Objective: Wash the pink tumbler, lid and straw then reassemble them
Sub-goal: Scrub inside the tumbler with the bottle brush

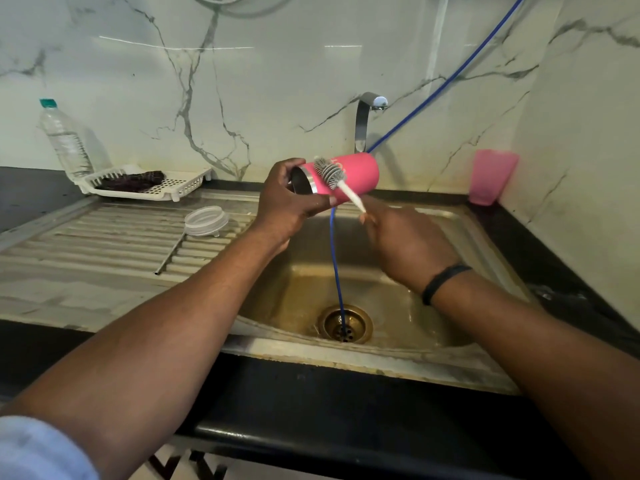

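My left hand (287,202) grips the pink tumbler (356,174) near its steel rim, holding it on its side above the sink basin (460,237) with the mouth pointing left. My right hand (405,244) pinches the white handle of a bottle brush (334,173), whose grey bristles lie against the tumbler's pink outside. The clear lid (206,221) sits on the ribbed drainboard to the left. The metal straw (169,252) lies on the drainboard just below the lid.
A chrome tap (363,123) stands behind the sink. A blue hose (337,271) runs down from the upper right into the drain. A white drying rack (180,185) holds a dark cloth, beside a water bottle (64,140). A pink cup (491,181) stands back right.
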